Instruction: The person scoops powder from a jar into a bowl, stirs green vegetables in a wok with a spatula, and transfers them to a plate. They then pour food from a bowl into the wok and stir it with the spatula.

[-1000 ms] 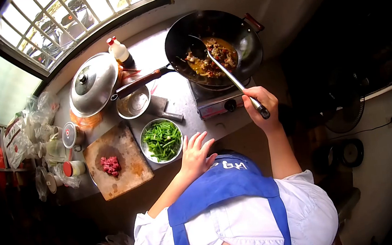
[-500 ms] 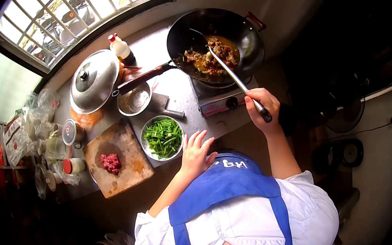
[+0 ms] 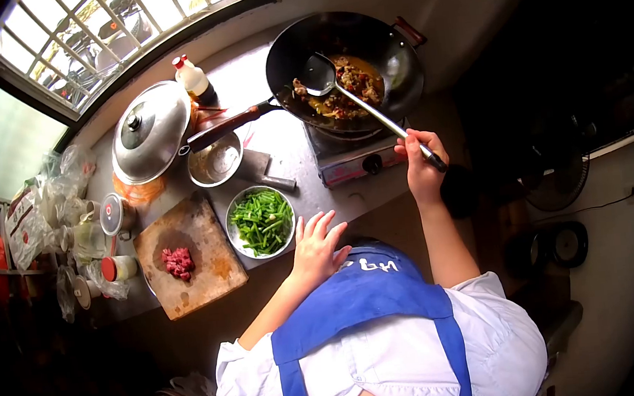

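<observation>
My right hand [image 3: 424, 163] is closed round the dark end of a long metal ladle [image 3: 369, 107]. The ladle's round head rests among chopped, saucy food [image 3: 358, 83] inside a black wok [image 3: 404, 60]. Under the wok stands a portable gas stove [image 3: 359, 162] with a black knob. With fingers spread, my left hand [image 3: 314, 250] holds nothing and hovers by the counter's front edge. Nearest to it is a white bowl [image 3: 232, 240] of cut green vegetables [image 3: 262, 220].
Left of the bowl, a wooden cutting board [image 3: 209, 266] bears diced red meat [image 3: 178, 263]. Behind are a metal pot [image 3: 216, 163], a cleaver [image 3: 269, 176], a domed lid [image 3: 147, 142] and bottles [image 3: 191, 76]. The wok's long handle [image 3: 222, 128] juts left over the pot.
My right hand has moved slightly up, tilting the ladle so its head now shows turned in the wok, further left over the food. My left hand stays put.
</observation>
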`<state>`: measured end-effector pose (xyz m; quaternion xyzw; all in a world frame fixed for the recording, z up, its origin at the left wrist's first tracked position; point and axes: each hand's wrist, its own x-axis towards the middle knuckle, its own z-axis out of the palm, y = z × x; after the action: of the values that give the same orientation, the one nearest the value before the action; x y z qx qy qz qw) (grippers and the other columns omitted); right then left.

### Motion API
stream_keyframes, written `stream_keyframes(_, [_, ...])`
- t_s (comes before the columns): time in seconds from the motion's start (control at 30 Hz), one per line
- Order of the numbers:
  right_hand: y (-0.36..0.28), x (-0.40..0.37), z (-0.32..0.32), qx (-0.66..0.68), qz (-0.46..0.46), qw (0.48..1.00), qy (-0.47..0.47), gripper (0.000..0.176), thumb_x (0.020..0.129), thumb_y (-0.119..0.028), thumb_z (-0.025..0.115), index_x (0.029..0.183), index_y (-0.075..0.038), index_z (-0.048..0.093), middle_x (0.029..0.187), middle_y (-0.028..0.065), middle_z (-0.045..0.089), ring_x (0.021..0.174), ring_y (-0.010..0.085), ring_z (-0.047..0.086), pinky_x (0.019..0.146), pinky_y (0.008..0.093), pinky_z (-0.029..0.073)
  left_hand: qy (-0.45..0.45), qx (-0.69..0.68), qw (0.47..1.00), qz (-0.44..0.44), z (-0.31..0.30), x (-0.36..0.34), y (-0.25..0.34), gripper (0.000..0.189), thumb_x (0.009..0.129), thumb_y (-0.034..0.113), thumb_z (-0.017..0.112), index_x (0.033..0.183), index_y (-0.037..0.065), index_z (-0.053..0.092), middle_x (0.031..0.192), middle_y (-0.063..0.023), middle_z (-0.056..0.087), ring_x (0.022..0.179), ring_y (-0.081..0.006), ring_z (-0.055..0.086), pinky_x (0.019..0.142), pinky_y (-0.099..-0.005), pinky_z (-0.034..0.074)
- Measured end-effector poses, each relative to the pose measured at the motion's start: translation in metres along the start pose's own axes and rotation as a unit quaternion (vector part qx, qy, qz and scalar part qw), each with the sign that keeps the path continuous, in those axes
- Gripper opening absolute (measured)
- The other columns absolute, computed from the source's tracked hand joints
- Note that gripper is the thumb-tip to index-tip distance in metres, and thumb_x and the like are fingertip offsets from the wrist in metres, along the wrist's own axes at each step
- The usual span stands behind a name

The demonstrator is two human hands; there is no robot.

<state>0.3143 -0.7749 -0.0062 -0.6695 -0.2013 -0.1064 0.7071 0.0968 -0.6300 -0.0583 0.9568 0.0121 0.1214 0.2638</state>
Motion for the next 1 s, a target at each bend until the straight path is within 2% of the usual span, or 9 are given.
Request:
stream_keyframes(0.03, [0.003,0.001,0.001,0.002,-0.002,1.0,0.0,0.017,0.096,-0.014,0.063,0.1,0.002,0.063,0.084,0.0084,0.069,0.074,0.0123,0.069,0.067,0.0239,0.055,-0.003,0.001,1.0,0.003,0.0,0.0,0.001,0.052,0.076,0.03,0.076,0.123,0.014,0.061,0.136,-0.0155,0.051,0.13,-0.0366,0.044,0.109,-0.0611,0.029])
stream_keyframes(0.1, [0.008,0.003,0.002,0.065,0.067,0.994,0.059,0.017,0.097,-0.014,0.061,0.1,0.002,0.062,0.085,0.0092,0.068,0.074,0.0128,0.069,0.068,0.0246,0.057,-0.007,0.005,1.0,0.004,-0.001,-0.002,0.002,0.052,0.076,0.03,0.076,0.123,0.014,0.061,0.136,-0.0155,0.051,0.13,-0.0366,0.044,0.109,-0.0613,0.029])
stream_keyframes(0.17, [0.009,0.004,-0.002,0.064,0.058,0.994,0.059,0.017,0.098,-0.014,0.059,0.101,0.002,0.062,0.087,0.0096,0.068,0.074,0.0131,0.069,0.07,0.0252,0.058,-0.004,0.004,1.0,-0.004,-0.002,-0.002,0.002,0.052,0.076,0.03,0.076,0.123,0.014,0.061,0.135,-0.0153,0.051,0.129,-0.0365,0.044,0.109,-0.0613,0.029])
stream_keyframes(0.23, [0.005,0.005,-0.007,0.086,0.103,0.988,0.075,0.018,0.098,-0.015,0.059,0.103,0.002,0.061,0.088,0.0093,0.067,0.074,0.0143,0.068,0.071,0.0261,0.058,0.0,0.007,1.0,-0.004,-0.001,-0.003,0.0,0.052,0.077,0.03,0.076,0.123,0.013,0.06,0.135,-0.0153,0.051,0.129,-0.0366,0.045,0.109,-0.0609,0.029])
stream_keyframes(0.37, [0.002,0.007,-0.017,0.063,0.097,0.993,0.034,0.017,0.097,-0.014,0.059,0.102,0.002,0.062,0.087,0.0084,0.067,0.073,0.0136,0.068,0.07,0.0254,0.058,0.01,0.006,1.0,-0.014,-0.001,-0.006,0.0,0.052,0.077,0.031,0.076,0.123,0.013,0.06,0.136,-0.0156,0.051,0.129,-0.0366,0.045,0.109,-0.0604,0.029])
stream_keyframes(0.57, [0.006,0.007,-0.024,0.088,0.128,0.987,0.052,0.015,0.097,-0.014,0.059,0.102,0.001,0.062,0.086,0.008,0.068,0.072,0.0131,0.068,0.068,0.0246,0.058,0.012,0.009,1.0,-0.012,-0.001,-0.004,0.0,0.051,0.078,0.031,0.075,0.123,0.013,0.06,0.135,-0.016,0.051,0.129,-0.0362,0.044,0.109,-0.0614,0.029])
stream_keyframes(0.87, [0.005,0.013,-0.025,0.22,0.235,0.944,0.078,0.016,0.097,-0.016,0.058,0.102,-0.001,0.061,0.081,0.01,0.07,0.066,0.0132,0.068,0.064,0.025,0.058,0.013,-0.007,1.0,-0.001,0.002,-0.003,0.0,0.052,0.077,0.031,0.075,0.124,0.013,0.059,0.135,-0.016,0.05,0.129,-0.0362,0.044,0.108,-0.0635,0.028])
stream_keyframes(0.93, [0.006,0.019,-0.032,0.247,0.301,0.912,0.127,0.017,0.097,-0.018,0.059,0.103,-0.003,0.062,0.08,0.0102,0.071,0.066,0.0134,0.069,0.063,0.0252,0.058,0.02,-0.009,1.0,-0.002,0.002,-0.004,0.0,0.052,0.077,0.031,0.075,0.124,0.013,0.059,0.135,-0.0159,0.049,0.129,-0.0364,0.044,0.108,-0.0642,0.028])
stream_keyframes(1.0, [0.008,0.024,-0.038,0.245,0.295,0.916,0.119,0.017,0.096,-0.019,0.06,0.103,-0.004,0.062,0.079,0.0099,0.071,0.065,0.0133,0.069,0.062,0.0253,0.058,0.02,-0.01,1.0,-0.013,0.0,-0.005,0.0,0.052,0.079,0.03,0.075,0.125,0.012,0.059,0.135,-0.016,0.05,0.128,-0.0357,0.045,0.11,-0.0567,0.031])
